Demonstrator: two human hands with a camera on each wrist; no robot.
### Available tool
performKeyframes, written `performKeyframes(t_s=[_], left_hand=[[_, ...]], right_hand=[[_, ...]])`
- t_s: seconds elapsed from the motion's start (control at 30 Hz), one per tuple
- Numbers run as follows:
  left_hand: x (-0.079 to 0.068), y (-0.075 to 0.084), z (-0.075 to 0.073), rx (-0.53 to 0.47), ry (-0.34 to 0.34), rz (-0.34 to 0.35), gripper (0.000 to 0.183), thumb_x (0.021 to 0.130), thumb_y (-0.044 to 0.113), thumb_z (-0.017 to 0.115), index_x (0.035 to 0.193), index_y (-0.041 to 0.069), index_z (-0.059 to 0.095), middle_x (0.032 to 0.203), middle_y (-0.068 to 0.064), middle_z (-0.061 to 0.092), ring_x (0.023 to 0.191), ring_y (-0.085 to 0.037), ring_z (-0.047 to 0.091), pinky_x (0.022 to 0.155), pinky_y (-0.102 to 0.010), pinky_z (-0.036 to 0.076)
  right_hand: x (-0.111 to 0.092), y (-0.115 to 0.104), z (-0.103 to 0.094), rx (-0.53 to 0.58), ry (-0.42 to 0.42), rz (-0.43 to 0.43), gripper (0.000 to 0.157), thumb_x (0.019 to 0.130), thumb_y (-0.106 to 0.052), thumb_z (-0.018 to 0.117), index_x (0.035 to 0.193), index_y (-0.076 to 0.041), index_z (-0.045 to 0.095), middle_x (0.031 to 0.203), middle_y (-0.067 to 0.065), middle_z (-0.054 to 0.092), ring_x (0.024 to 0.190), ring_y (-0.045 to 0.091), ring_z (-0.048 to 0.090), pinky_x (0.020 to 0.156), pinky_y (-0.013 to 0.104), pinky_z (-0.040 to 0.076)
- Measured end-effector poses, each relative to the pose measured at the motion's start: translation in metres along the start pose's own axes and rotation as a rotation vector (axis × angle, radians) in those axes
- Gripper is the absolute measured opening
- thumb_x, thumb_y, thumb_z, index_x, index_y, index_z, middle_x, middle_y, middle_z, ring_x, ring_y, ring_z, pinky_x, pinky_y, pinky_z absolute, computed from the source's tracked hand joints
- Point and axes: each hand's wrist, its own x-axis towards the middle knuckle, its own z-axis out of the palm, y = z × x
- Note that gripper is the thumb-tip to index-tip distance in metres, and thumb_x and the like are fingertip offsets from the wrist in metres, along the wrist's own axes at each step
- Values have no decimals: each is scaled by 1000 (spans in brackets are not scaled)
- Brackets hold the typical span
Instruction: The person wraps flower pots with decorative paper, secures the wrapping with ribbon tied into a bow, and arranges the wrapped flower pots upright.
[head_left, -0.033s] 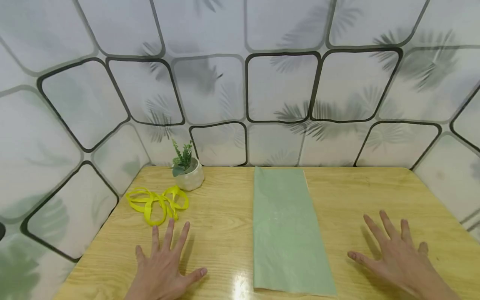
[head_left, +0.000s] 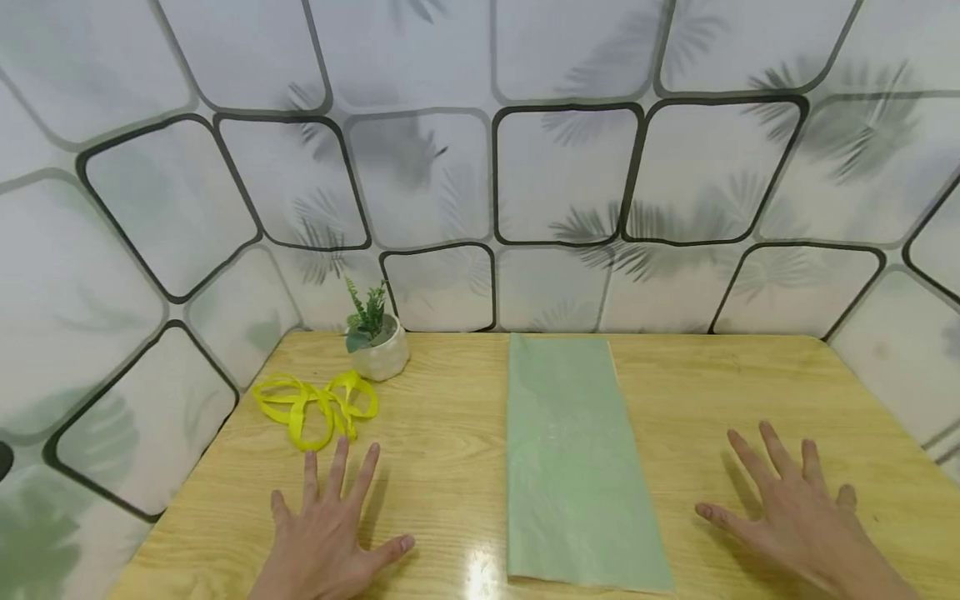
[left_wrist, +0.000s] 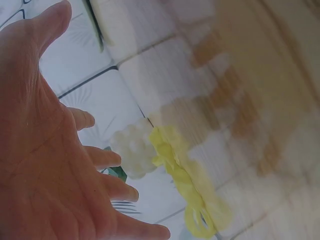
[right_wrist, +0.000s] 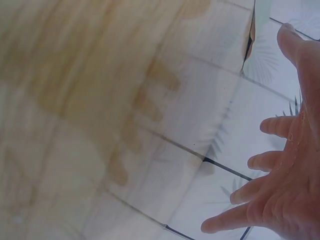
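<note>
My left hand [head_left: 326, 533] hovers palm down over the near left of the table, fingers spread and nothing held. Just past its fingertips lies a loosely looped yellow ribbon [head_left: 300, 402], seen also in the left wrist view as a yellow band [left_wrist: 176, 167]. On the right, my right hand [head_left: 798, 517] hangs over the table with its fingers fanned out, holding nothing. Between the hands, a long pale green folded sheet [head_left: 577, 467] lies flat, running from the back edge toward the front. The right wrist view shows the right palm [right_wrist: 285, 185] bare above the tabletop.
A small white pot [head_left: 381, 354] with a green plant [head_left: 366, 312] stands at the back left, behind the ribbon. The wooden table [head_left: 442, 467] is glossy. A patterned wall covering [head_left: 566, 175] rises at its back and along both sides.
</note>
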Motion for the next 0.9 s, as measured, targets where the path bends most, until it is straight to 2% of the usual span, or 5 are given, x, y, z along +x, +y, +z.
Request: performKeyframes(t_s=[0.2, 0.37, 0.5, 0.67, 0.9], left_hand=[[0, -2, 0, -17, 3, 5, 108, 78, 88, 57, 161, 21, 34, 166, -23, 28, 142, -66, 30, 89, -92, 30], [9, 14, -7, -132, -71, 56, 89, 88, 68, 67, 155, 14, 44, 157, -24, 44, 138, -58, 44, 94, -81, 42], [24, 48, -13, -280, -77, 198, 58, 93, 40, 74, 140, 9, 60, 133, -13, 65, 118, -35, 65, 88, -55, 58], [37, 94, -11, -368, -138, 431, 43, 100, 38, 67, 134, 13, 65, 121, -1, 67, 103, -14, 65, 76, -28, 58], [51, 127, -1, -298, -204, 580, 47, 98, 51, 65, 131, 17, 67, 120, 3, 65, 101, -7, 60, 79, -23, 54]], right_hand=[[2, 0, -1, 10, 10, -29, 104, 89, -70, 63, 162, -10, 23, 163, 36, 16, 132, 78, 21, 83, 96, 24], [8, -4, -2, 94, 49, -121, 76, 92, -51, 72, 145, 0, 52, 147, 36, 46, 121, 64, 51, 80, 76, 49], [15, -14, -1, 134, 142, -245, 43, 89, -29, 80, 123, -3, 71, 122, 21, 68, 99, 40, 70, 73, 54, 59], [25, -26, -2, 134, 167, -294, 32, 87, -22, 82, 114, -7, 75, 114, 13, 73, 94, 32, 72, 73, 49, 60], [31, -39, -4, 171, 120, -290, 28, 91, -22, 78, 115, -8, 75, 113, 10, 73, 94, 30, 72, 72, 48, 61]])
